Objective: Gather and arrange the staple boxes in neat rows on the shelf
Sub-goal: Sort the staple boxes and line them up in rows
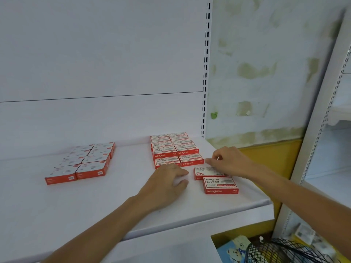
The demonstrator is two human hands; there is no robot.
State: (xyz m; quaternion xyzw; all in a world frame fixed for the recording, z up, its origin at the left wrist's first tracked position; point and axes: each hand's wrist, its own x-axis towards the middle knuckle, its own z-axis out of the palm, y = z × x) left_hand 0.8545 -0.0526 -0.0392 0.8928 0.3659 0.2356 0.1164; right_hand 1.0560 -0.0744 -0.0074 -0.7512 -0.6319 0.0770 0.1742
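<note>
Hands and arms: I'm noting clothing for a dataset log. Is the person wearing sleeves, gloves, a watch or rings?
No sleeves are in view: both arms are bare to the frame edge. The left hand and right hand have no gloves, and neither wrist carries a watch or band. No ring shows on the visible fingers.

Light was bright, even and diffuse across the white shelf (57, 205). A faint soft shadow lay under the left hand (167, 179). Wide-angle distortion bowed the slotted upright (206, 73) at 1 o'clock and tilted the rack (322, 120) at 3 o'clock. The staple boxes (89, 164) at 9 o'clock looked washed out and soft, their print unreadable.
</note>
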